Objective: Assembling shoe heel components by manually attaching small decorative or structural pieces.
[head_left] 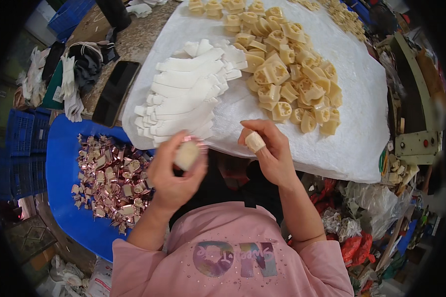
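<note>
My left hand (pixel 172 173) is closed on a small cream piece with a shiny pink edge (pixel 187 156); motion blurs it. Near the table's front edge, my right hand (pixel 275 153) has its thumb and index finger slightly apart, with nothing visible between them. A beige band (pixel 255 142) wraps its thumb. Just beyond my left hand lie white curved strips (pixel 183 94) in overlapping rows. Farther right, hollow cream moulded pieces (pixel 297 74) form a loose heap. To the left and lower, a blue tub (pixel 64 198) holds many shiny pink-and-cream pieces (pixel 111 183).
White padded sheeting (pixel 357 114) covers the work table. A dark phone (pixel 116 94) lies left of it, near gloves (pixel 70 91). Blue crates (pixel 20 133) stand at far left. A green machine (pixel 416 146) stands at right, above clear plastic bags (pixel 371 203) and red bags (pixel 357 250).
</note>
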Available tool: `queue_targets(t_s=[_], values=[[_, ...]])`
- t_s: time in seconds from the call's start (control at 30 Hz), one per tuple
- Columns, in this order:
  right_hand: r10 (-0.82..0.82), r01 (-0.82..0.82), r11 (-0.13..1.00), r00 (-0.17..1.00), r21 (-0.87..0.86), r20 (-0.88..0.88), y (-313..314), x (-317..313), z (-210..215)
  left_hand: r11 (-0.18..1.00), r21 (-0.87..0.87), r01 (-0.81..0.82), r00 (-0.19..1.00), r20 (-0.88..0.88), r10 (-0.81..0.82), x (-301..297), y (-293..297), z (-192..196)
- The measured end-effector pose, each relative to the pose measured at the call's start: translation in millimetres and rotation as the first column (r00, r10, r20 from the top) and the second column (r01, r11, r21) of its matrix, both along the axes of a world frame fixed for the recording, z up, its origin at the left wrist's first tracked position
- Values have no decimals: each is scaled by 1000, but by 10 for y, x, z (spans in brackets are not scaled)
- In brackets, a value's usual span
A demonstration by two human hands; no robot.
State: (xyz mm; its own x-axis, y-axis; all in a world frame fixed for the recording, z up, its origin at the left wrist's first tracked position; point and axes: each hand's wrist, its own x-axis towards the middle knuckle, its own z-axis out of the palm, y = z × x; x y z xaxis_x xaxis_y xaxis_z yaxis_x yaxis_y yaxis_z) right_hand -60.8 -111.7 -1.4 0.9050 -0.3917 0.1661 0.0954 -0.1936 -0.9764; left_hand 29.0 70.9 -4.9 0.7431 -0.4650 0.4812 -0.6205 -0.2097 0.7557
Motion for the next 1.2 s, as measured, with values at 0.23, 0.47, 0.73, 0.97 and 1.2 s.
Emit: queue_targets(t_s=[0.23, 0.47, 0.73, 0.97, 1.2], values=[[-39, 60, 894, 998, -443, 56, -45, 441, 76, 679, 320, -661, 747, 188, 638, 414, 1198, -387], [1, 46, 817, 997, -575, 80, 2, 667, 92, 685, 212, -697, 717, 193, 670, 518, 1243, -379], [173, -35, 630, 980, -776, 95, 319, 1035, 210, 982, 169, -90, 865, 502, -7, 431, 220, -100], [293, -141, 445, 956, -884, -5, 406, 1361, 194, 969, 237, -73, 870, 490, -54, 437, 98, -188], [294, -143, 472, 956, -870, 2, 442, 1400, 141, 962, 255, -96, 868, 494, -45, 441, 115, -244]])
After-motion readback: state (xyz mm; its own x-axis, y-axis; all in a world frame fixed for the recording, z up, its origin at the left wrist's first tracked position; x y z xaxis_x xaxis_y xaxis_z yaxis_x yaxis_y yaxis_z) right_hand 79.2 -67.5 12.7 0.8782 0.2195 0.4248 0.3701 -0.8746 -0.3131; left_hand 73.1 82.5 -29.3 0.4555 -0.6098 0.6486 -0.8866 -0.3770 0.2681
